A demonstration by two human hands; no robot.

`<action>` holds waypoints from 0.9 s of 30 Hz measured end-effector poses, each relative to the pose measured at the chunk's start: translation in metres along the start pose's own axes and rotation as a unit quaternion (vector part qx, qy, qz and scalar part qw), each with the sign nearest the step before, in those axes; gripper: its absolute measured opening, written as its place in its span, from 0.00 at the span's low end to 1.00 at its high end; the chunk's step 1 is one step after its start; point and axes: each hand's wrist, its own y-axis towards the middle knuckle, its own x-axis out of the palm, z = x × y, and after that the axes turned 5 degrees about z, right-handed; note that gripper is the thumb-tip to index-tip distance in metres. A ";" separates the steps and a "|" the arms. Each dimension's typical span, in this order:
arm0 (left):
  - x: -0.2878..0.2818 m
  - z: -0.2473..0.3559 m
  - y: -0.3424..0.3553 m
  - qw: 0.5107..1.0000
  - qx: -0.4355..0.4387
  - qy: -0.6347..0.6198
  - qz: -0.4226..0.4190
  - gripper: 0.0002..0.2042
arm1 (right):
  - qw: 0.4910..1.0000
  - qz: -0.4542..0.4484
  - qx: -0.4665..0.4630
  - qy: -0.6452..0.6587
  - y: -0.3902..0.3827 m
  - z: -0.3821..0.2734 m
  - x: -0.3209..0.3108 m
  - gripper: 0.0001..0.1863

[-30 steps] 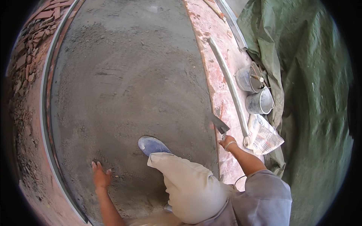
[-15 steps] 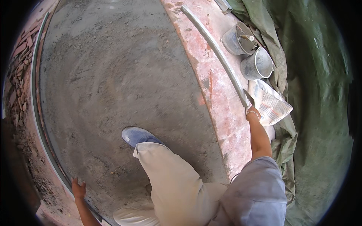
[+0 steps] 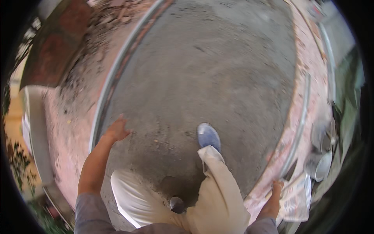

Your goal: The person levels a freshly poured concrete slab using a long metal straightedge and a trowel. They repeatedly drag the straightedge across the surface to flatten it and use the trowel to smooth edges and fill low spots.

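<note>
My left hand [image 3: 119, 129] is over the left part of the grey mortar bed [image 3: 210, 78], fingers spread and holding nothing. Beside it runs a long metal bar [image 3: 102, 99] along the bed's left edge. At the lower right my right hand [image 3: 277, 185] is closed around the handle of a trowel, the handle mostly hidden in the fist. The trowel's dark blade [image 3: 290, 170] points away from me, near the end of a straight metal bar [image 3: 300, 126]. A printed paper sheet or sack [image 3: 297, 199] lies right of that hand.
Two grey buckets [image 3: 318, 167] stand at the right, before a green tarp [image 3: 352, 93]. Broken rubble [image 3: 87, 66] lies at the far left near a reddish-brown panel [image 3: 58, 46]. My blue shoe [image 3: 209, 136] rests on the mortar. The picture is somewhat blurred.
The view has swung left, so the bed and buckets appear farther right. My left hand has come away from the left edge, over the mortar. My right hand still grips the trowel by the paper.
</note>
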 end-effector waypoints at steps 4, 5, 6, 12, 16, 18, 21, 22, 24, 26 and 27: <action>-0.014 0.003 -0.028 0.998 -0.027 -0.058 -0.010 0.34 | 0.994 -0.066 0.010 0.082 -0.017 -0.030 0.032 0.26; -0.016 0.009 -0.038 0.995 -0.022 -0.097 0.021 0.35 | 0.996 -0.078 -0.016 0.033 -0.028 -0.055 0.035 0.26; -0.020 0.016 -0.047 0.991 -0.015 -0.132 0.017 0.34 | 0.995 -0.090 -0.052 0.008 -0.040 -0.085 0.038 0.25; -0.049 0.056 -0.113 0.942 0.113 -0.295 0.110 0.33 | 0.932 -0.167 -0.314 -0.065 -0.139 -0.290 0.029 0.23; -0.057 0.074 -0.146 0.874 0.175 -0.405 0.204 0.34 | 0.862 -0.189 -0.463 -0.080 -0.208 -0.389 0.002 0.21; -0.061 0.080 -0.158 0.827 0.205 -0.477 0.217 0.34 | 0.823 -0.194 -0.528 -0.084 -0.242 -0.429 -0.017 0.21; -0.066 0.084 -0.178 0.736 0.220 -0.609 0.199 0.35 | 0.757 -0.201 -0.616 -0.082 -0.292 -0.480 -0.055 0.20; -0.065 0.082 -0.186 0.703 0.218 -0.650 0.189 0.36 | 0.733 -0.206 -0.644 -0.078 -0.309 -0.494 -0.069 0.19; -0.063 0.070 -0.204 0.621 0.198 -0.746 0.140 0.38 | 0.675 -0.217 -0.701 -0.073 -0.346 -0.520 -0.095 0.19; -0.056 0.054 -0.223 0.514 0.169 -0.828 0.145 0.40 | 0.605 -0.235 -0.758 -0.063 -0.387 -0.543 -0.121 0.18; -0.046 0.042 -0.235 0.450 0.147 -0.864 0.172 0.41 | 0.567 -0.248 -0.783 -0.059 -0.411 -0.552 -0.131 0.18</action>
